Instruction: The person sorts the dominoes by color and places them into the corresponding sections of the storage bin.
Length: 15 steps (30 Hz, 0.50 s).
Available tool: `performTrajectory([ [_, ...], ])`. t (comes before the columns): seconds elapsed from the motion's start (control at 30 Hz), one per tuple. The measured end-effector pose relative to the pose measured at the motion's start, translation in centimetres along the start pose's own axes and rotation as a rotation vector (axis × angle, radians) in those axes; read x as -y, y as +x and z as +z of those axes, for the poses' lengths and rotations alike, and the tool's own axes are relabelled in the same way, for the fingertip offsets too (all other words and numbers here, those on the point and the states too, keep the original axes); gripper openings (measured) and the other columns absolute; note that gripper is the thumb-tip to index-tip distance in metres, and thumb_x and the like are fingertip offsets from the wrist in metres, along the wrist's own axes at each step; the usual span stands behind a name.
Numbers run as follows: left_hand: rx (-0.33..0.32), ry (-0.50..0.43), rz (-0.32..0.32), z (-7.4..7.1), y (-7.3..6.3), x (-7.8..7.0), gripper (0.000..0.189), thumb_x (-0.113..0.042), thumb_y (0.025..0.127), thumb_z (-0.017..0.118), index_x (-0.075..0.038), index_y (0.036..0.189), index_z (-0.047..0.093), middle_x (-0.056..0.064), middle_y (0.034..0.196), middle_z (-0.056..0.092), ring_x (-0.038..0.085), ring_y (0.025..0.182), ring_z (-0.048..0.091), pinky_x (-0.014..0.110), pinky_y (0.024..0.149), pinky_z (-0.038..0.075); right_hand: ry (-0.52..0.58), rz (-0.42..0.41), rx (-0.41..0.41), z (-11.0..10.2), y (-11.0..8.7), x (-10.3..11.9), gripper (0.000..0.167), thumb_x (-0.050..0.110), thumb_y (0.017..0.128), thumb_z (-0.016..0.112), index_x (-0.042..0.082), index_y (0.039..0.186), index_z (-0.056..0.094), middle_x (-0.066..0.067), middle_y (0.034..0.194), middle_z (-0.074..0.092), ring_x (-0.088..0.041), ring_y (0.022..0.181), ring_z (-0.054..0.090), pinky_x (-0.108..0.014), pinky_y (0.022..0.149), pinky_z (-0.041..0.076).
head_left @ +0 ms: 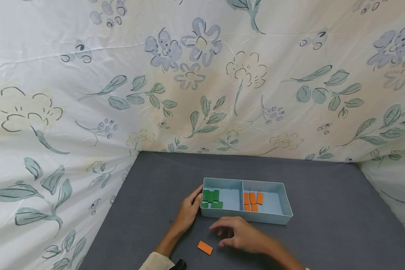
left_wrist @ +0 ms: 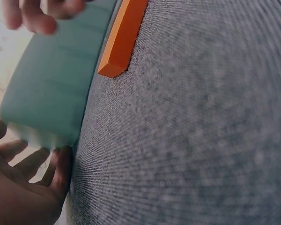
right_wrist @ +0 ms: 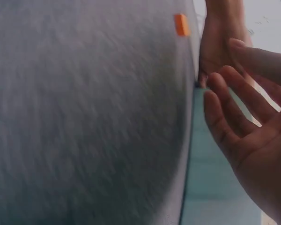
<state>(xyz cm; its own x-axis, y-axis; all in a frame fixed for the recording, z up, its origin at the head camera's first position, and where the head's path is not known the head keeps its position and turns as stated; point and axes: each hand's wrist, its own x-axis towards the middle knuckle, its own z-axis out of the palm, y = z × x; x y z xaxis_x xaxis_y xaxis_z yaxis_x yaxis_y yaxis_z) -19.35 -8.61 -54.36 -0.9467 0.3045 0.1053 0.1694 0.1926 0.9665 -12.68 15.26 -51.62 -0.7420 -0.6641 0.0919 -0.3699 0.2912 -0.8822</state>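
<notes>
A light blue two-compartment box [head_left: 266, 218] stands on the table. My left hand [head_left: 188, 210] rests against its left end; in the left wrist view the extended fingers [left_wrist: 33, 161] touch the end wall. Between the near side of the box and me, my right hand [head_left: 239, 234] hovers with fingers loosely bent and nothing in them. A single orange block [head_left: 205, 248] lies on the cloth to the left of the right fingertips. Several green blocks [head_left: 208, 195] lie in the left compartment, and several orange blocks [head_left: 252, 197] in the right one.
Dark grey cloth [head_left: 324, 210] covers the table. A floral fabric sheet [head_left: 202, 112] hangs behind it and along both sides. A divider [head_left: 242, 195] splits the box. A black object [head_left: 179, 264] shows at the left sleeve.
</notes>
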Motion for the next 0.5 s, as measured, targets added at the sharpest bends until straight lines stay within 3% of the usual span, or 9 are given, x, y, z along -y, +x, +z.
performTrajectory([
  [0.13,-0.001,0.002,0.006,0.0,0.0,0.1,0.053,-0.035,0.115,0.048,-0.013,0.163,0.044,0.008,0.166,0.045,0.028,0.156,0.036,0.058,0.125,0.029,0.006,0.018,0.103,0.9,0.7,-0.1,0.046,0.016,0.092,0.085,0.016,0.136,0.071,-0.001,0.122,0.07,-0.007,0.102,0.065,-0.024,0.077,0.058],
  [0.27,-0.005,0.003,0.004,0.0,0.0,0.2,0.052,-0.034,0.115,0.049,-0.014,0.163,0.045,0.007,0.166,0.046,0.026,0.156,0.037,0.057,0.125,0.03,-0.062,-0.011,0.149,1.7,1.2,-0.2,0.05,0.015,0.092,0.085,0.019,0.14,0.069,0.004,0.128,0.069,-0.004,0.104,0.062,-0.022,0.08,0.057],
  [0.43,-0.016,0.013,0.008,0.1,0.0,0.2,0.051,-0.033,0.115,0.049,-0.013,0.162,0.046,0.007,0.164,0.047,0.027,0.155,0.039,0.057,0.124,0.031,-0.222,-0.038,0.207,2.2,1.9,0.0,0.058,0.015,0.093,0.083,0.024,0.147,0.064,0.012,0.143,0.063,-0.005,0.127,0.058,-0.033,0.107,0.051],
  [0.5,-0.016,0.014,0.013,0.1,0.0,0.3,0.051,-0.033,0.115,0.049,-0.013,0.162,0.046,0.008,0.164,0.047,0.028,0.155,0.039,0.057,0.124,0.031,-0.265,-0.048,0.24,2.3,2.1,0.1,0.06,0.014,0.093,0.082,0.026,0.149,0.063,0.015,0.147,0.061,-0.005,0.133,0.054,-0.036,0.112,0.048],
])
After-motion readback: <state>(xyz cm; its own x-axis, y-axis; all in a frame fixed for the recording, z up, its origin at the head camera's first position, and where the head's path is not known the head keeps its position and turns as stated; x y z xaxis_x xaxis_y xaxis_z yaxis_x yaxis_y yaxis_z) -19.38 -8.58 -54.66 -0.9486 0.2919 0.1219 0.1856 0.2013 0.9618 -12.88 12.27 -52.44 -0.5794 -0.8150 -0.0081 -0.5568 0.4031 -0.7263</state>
